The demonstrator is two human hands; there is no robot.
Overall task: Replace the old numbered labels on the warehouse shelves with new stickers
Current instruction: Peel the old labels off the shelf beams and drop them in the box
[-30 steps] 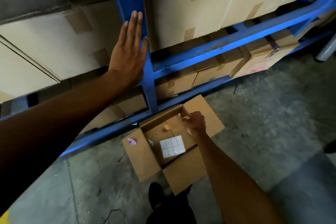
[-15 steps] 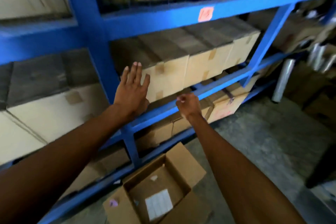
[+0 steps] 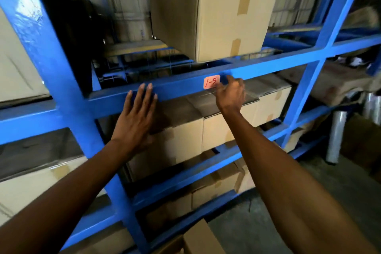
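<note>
An orange label (image 3: 211, 82) with a handwritten "1-5" is stuck on the front of a blue shelf beam (image 3: 179, 90) at mid height. My right hand (image 3: 231, 94) is at the label's right edge, fingers curled and fingertips touching or nearly touching it. I cannot see whether it holds anything. My left hand (image 3: 137, 117) lies flat and open against the same beam, further left, with its fingertips on the beam's face. No new sticker shows in either hand.
Taped cardboard boxes fill the shelves: one large box (image 3: 210, 18) above the beam, a row (image 3: 206, 130) below it. An open cardboard box (image 3: 198, 239) stands on the floor at the bottom edge. Rolls of clear wrap (image 3: 336, 136) stand at the right. A blue upright (image 3: 61, 93) is left of my left hand.
The view has risen from the floor box to the labelled beam. My right hand left the box and came up to the label. My left hand moved from the upright onto the beam.
</note>
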